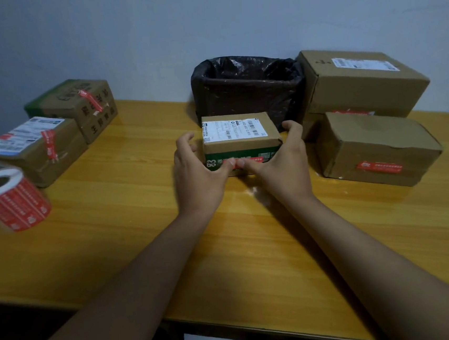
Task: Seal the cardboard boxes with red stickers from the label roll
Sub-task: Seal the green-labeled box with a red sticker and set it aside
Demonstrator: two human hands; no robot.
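A small cardboard box with a white shipping label on top and a green front stands mid-table. A red sticker lies across its front face. My left hand and my right hand hold the box from either side, fingers curled round its sides. Both thumbs meet on the front face and press on the sticker. The label roll of red stickers stands upright at the table's left edge, away from both hands.
Two boxes with red stickers, one in front of the other, sit at the back left. At the right, a large box is stacked behind a stickered box. A black-lined bin stands right behind the small box on the wooden table.
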